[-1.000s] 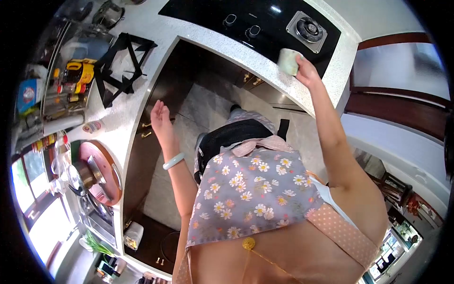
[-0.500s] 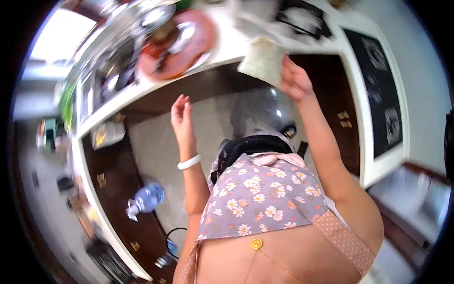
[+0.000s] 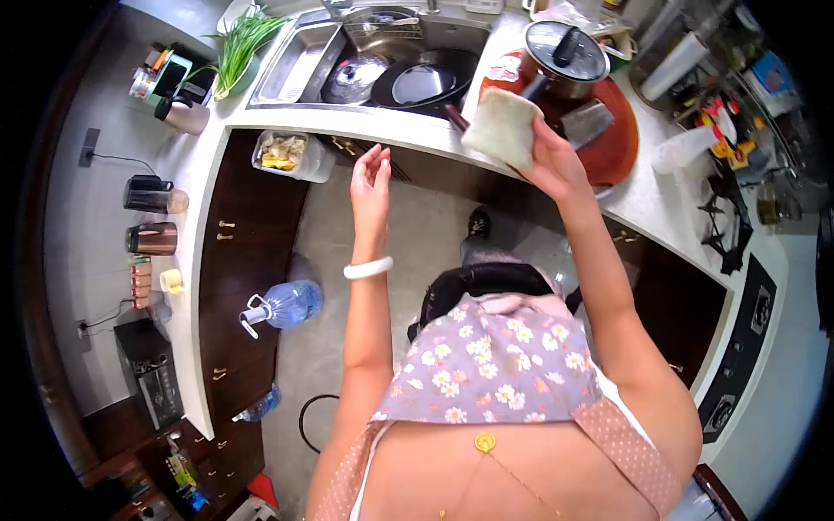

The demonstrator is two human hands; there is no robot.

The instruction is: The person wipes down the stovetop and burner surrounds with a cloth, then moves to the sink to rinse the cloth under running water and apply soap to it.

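My right hand (image 3: 559,163) is closed on the edge of a pale, squarish folded cloth (image 3: 501,128), raised in front of the counter's edge. Behind the cloth lies a round reddish-brown cutting board (image 3: 618,143) with a cleaver (image 3: 587,124) on it. A lidded pot (image 3: 566,59) stands at the board's far side. My left hand (image 3: 371,187) is held up over the floor, in front of the sink cabinet. Its fingers are loosely bent and slightly apart, and nothing shows in them.
Pans and lids fill part of the sink (image 3: 291,65). Green onions (image 3: 241,52) lie at its left. A scrap bin (image 3: 317,161) hangs from the cabinet. On the floor at the left lies a large water jug (image 3: 294,304). A stove (image 3: 738,347) is at the right.
The view has swung right-to-left across the kitchen, from the stove side toward the sink, and is sharper. My right hand still holds the cloth, now before the cutting board. My left hand stays raised.
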